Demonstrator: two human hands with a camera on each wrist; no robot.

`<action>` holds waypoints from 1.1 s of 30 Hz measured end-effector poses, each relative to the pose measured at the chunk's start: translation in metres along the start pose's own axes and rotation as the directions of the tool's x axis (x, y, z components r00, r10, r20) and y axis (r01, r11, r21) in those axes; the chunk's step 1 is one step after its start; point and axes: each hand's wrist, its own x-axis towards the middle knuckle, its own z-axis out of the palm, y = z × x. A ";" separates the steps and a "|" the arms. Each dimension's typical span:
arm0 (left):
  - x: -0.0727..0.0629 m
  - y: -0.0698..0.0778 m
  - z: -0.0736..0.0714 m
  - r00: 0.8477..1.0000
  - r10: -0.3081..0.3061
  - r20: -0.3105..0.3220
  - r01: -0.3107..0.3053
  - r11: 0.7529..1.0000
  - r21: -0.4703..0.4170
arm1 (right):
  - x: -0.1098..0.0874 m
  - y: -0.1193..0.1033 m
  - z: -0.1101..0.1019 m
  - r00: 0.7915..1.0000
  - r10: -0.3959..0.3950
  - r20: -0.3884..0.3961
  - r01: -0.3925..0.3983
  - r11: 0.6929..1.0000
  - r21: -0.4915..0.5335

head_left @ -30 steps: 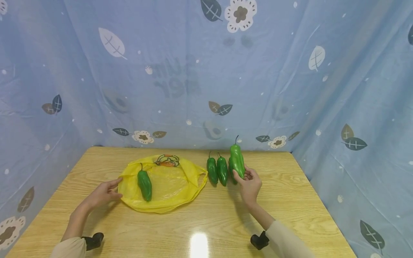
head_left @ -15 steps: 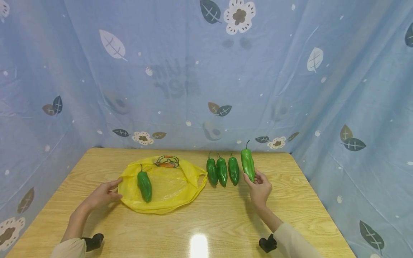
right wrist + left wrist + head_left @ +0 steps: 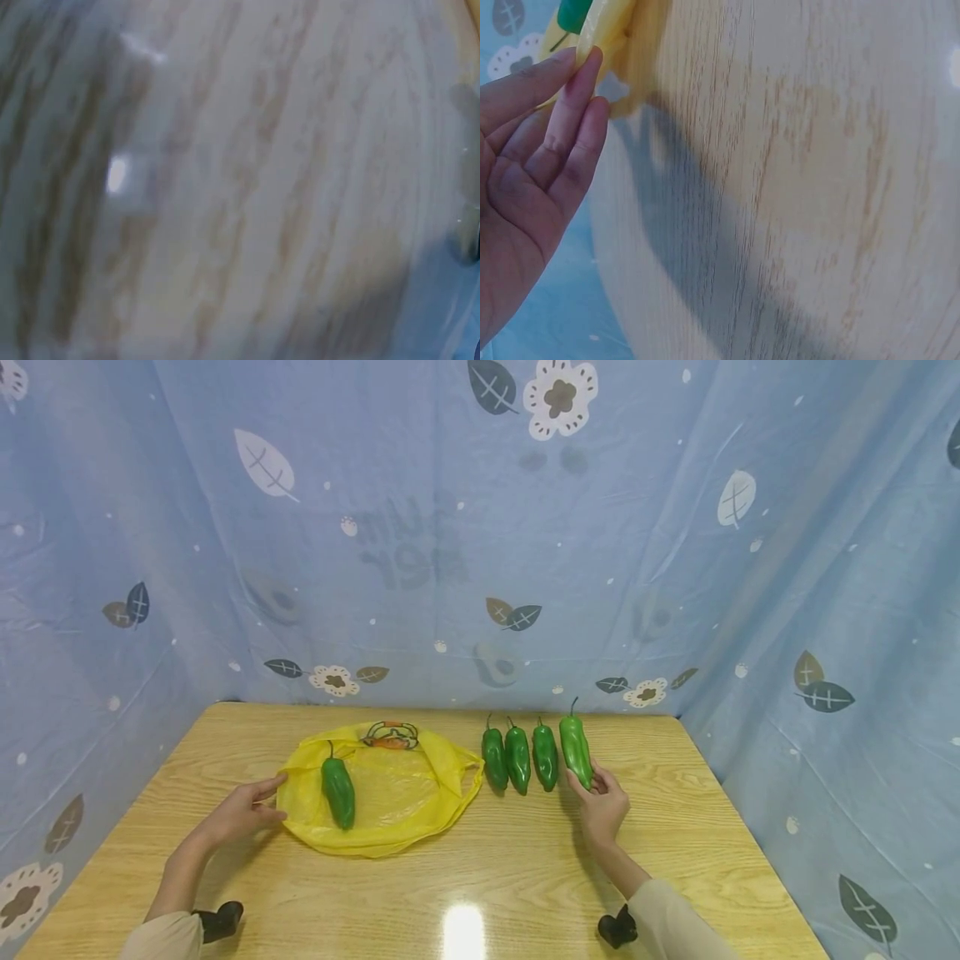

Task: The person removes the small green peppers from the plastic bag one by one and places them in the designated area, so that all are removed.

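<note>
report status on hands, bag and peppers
Left hand pinches yellow plastic bag, one green pepper inside. Right hand grips lighter green pepper beside row of three. No obstruction visible.

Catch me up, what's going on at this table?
A person's left grip holds the rim of a thin yellow plastic bag, and one long dark-green pepper lies within that rim. The person's right grip holds a long bright-green pepper by its lower end, stem pointing away, just right of three slim dark-green peppers lined up on the wood-grain table. Whether the held pepper touches the table isn't clear.
</note>
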 end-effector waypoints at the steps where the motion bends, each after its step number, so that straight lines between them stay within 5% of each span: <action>1: 0.000 0.000 0.000 1.000 -0.004 -0.001 0.004 1.000 -0.009 | 0.000 0.004 0.000 1.000 0.004 -0.005 -0.004 1.000 -0.028; 13: -0.001 -0.002 0.000 1.000 -0.002 0.004 0.002 1.000 -0.013 | 0.002 0.011 0.005 0.994 0.107 -0.019 -0.108 0.973 -0.206; 33: -0.001 0.002 -0.001 1.000 0.008 -0.011 -0.008 0.999 0.042 | 0.007 0.022 0.015 0.970 0.232 -0.069 -0.241 0.911 -0.334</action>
